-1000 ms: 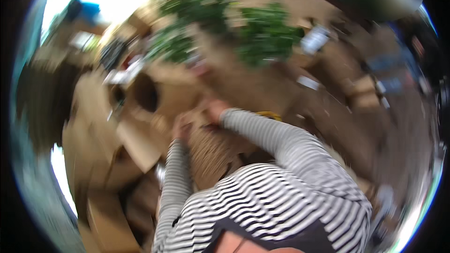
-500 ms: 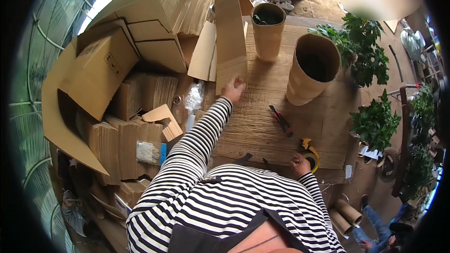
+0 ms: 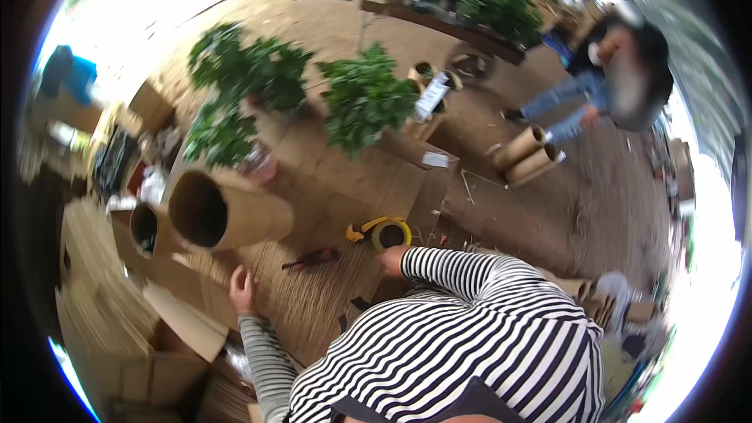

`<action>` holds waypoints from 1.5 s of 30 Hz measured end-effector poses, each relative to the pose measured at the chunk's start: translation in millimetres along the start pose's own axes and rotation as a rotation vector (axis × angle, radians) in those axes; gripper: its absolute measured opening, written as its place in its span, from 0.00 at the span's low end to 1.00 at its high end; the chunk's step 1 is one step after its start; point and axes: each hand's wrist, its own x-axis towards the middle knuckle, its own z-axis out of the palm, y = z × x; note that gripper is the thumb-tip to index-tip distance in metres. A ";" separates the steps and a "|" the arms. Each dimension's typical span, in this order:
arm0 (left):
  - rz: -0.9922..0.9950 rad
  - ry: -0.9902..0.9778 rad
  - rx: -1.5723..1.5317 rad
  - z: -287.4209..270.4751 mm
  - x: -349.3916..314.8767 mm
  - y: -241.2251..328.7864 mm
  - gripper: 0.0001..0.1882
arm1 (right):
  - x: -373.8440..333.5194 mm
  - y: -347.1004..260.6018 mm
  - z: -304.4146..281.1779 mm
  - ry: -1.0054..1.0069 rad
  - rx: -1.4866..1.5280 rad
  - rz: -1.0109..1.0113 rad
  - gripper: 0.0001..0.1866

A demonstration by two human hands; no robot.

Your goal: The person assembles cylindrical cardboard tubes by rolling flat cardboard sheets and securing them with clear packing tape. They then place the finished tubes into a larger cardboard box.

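View swung rightward; left hand [image 3: 244, 291] empty, half curled; right hand [image 3: 392, 259], grip unclear.

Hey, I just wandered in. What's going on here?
A person in a striped top has both hands over a cardboard-covered table. The right hand is close beside a yellow tape dispenser; I can't tell if they touch. Whether the left hand holds anything is unclear. A red-and-black tool lies between the hands. Beyond are a wide cardboard tube and leafy plants. Another person is off to the right.
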 end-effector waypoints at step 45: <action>-0.401 -0.721 0.620 100.9 -101.1 -74.5 0.18 | -287.9 139.7 316.1 0.242 0.739 1.062 0.43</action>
